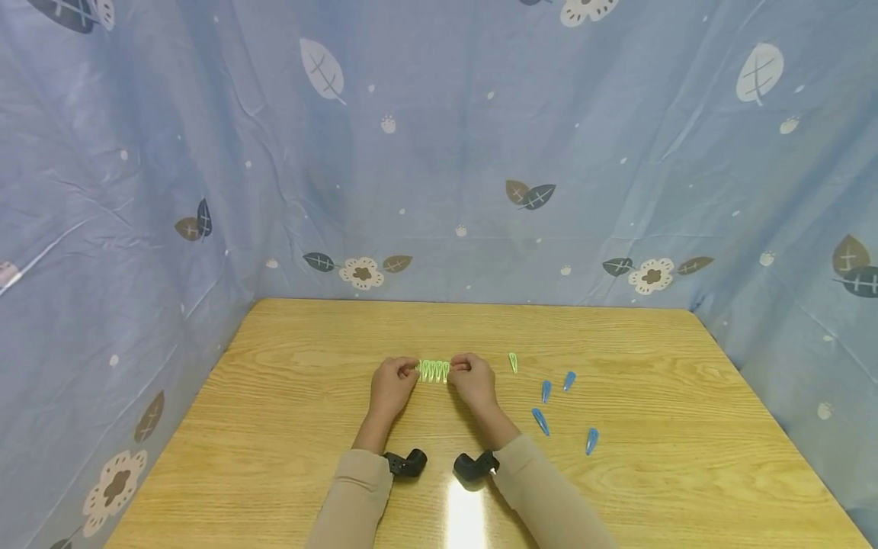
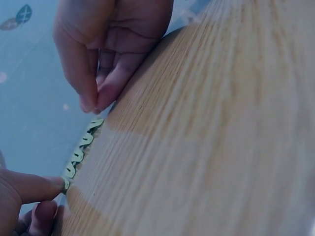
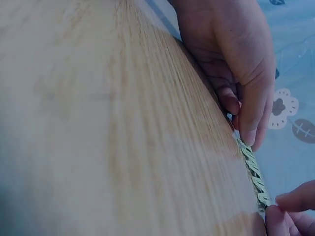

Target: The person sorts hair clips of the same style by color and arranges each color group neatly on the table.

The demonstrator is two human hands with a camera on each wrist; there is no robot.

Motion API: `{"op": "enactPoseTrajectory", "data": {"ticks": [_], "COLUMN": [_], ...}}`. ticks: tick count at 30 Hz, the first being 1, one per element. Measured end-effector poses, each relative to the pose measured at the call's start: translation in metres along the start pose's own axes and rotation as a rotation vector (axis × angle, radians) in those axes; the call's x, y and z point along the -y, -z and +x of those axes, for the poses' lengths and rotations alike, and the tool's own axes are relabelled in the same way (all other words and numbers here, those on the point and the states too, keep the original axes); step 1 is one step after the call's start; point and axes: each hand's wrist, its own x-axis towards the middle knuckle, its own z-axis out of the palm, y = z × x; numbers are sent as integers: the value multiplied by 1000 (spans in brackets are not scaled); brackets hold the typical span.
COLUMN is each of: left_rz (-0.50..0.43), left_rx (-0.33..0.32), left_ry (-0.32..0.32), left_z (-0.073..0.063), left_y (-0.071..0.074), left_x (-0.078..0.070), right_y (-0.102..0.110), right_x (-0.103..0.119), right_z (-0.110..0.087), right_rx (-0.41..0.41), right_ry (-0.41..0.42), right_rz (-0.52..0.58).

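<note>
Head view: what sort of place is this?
Probably a makeshift tabletop recording setup, though the building beyond is hidden: a patterned curtain closes off the back and sides, a wooden table fills the floor of the view, and black devices sit at both wrists.

A row of hair clips (image 1: pixel 432 370) lies on the table (image 1: pixel 288 427) between the left fingers (image 1: pixel 406 361) and right fingers (image 1: pixel 461 359) — a single clip (image 1: pixel 513 362) to the right, four clips (image 1: pixel 546 390) farther right — a curtain (image 1: pixel 439 152) behind.
</note>
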Motion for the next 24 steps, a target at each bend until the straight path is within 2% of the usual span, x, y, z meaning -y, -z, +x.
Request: {"op": "enactPoseTrajectory", "data": {"ticks": [6, 12, 19, 24], "left_rz": [3, 6, 3, -1], "left_rx": [4, 4, -5, -7], "left_ry": [8, 6, 5, -1], "left_z": [-1, -2, -1, 0], "left_y": [-1, -2, -2, -1], "left_x": [1, 2, 1, 1], "right_y": [7, 24, 50, 69], "right_x": [-6, -7, -11, -17], "right_z": [-5, -10, -9, -4], "right_rx": [60, 103, 38, -19], "right_ry": [7, 30, 22, 38], "right_rz": [128, 243, 339, 332]}}
